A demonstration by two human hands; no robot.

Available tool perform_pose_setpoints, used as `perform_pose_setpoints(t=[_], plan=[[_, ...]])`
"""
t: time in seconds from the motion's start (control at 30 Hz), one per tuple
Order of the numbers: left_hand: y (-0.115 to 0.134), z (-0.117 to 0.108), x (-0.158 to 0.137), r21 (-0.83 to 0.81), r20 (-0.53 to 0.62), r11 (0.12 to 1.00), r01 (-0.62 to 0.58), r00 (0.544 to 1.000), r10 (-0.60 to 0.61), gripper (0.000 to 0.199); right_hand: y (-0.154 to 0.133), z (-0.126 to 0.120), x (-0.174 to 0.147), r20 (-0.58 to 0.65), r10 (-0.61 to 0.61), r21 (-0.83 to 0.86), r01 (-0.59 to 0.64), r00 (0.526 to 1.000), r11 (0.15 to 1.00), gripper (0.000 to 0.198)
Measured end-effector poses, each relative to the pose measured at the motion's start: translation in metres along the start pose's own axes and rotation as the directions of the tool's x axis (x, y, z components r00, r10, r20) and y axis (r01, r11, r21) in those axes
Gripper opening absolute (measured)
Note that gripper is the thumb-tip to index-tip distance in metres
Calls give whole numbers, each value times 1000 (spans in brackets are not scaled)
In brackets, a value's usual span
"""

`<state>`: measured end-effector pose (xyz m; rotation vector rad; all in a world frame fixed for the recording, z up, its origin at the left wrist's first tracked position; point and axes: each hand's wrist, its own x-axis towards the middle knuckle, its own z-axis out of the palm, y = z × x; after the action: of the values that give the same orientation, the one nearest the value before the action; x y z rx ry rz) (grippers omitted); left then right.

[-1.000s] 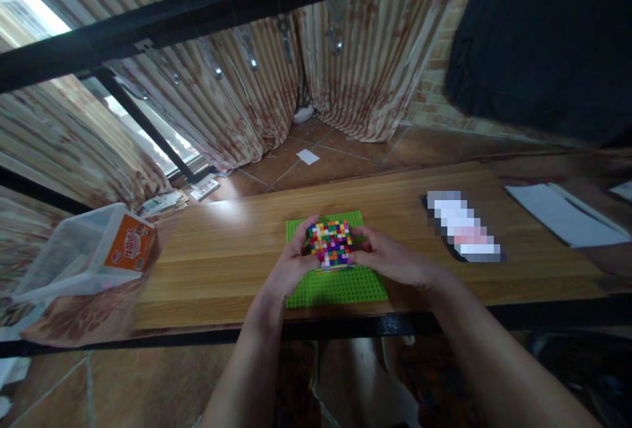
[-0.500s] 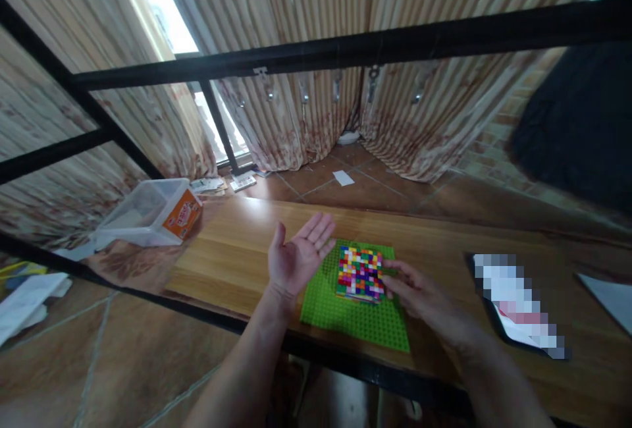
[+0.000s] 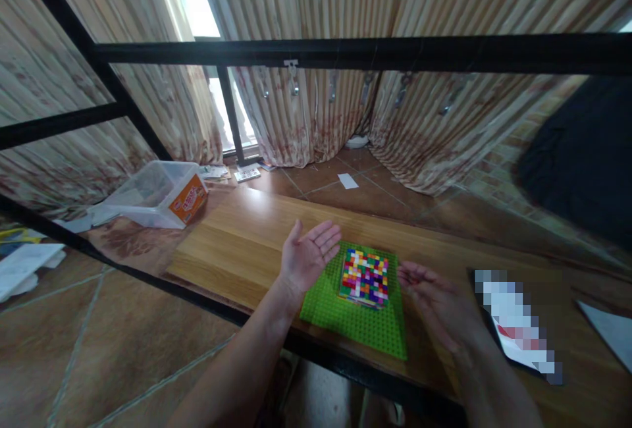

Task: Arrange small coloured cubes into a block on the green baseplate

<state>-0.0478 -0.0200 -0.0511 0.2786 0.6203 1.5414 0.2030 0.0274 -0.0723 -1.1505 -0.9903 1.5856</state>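
Observation:
A block of small multicoloured building bricks (image 3: 364, 278) stands on a green studded baseplate (image 3: 340, 324) on the table. To its left, my left hand (image 3: 307, 258) is held palm up with fingers stretched, holding nothing. It hovers by the baseplate's left edge and covers part of it. My right hand (image 3: 434, 293) is just right of the baseplate, apart from the bricks. Its thumb and fingers are pinched together, and a speck of red shows between them. It looks like a small red piece, too blurred to tell its exact kind.
A wooden table (image 3: 237, 230) runs across the view. At its left end is a clear plastic bin (image 3: 148, 194) with an orange label. On the right lie a dark-edged device (image 3: 513, 329) with a blurred-out face and a white sheet (image 3: 609, 329). A black metal bar (image 3: 320, 54) crosses beyond.
My right hand has drawn back to the right from the brick block, its fingers now pinched together. My left hand stays open, palm up. The camera view has tilted slightly.

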Motion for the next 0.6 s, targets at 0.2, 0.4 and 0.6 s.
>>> perform_pose_setpoints(t=[0.2,0.4,0.6], plan=[[-17,7,2,307,-137,950,-63,984,110,30,-1,2,2,2,-11,76,11,1000,997,25],[-38,12,4,570,-6,807,-151,982,187,34,-7,7,-3,16,41,63,-42,999,997,38],[-45,12,3,671,45,739,-61,998,42,53,-17,14,-10,-11,87,10,-87,996,996,50]])
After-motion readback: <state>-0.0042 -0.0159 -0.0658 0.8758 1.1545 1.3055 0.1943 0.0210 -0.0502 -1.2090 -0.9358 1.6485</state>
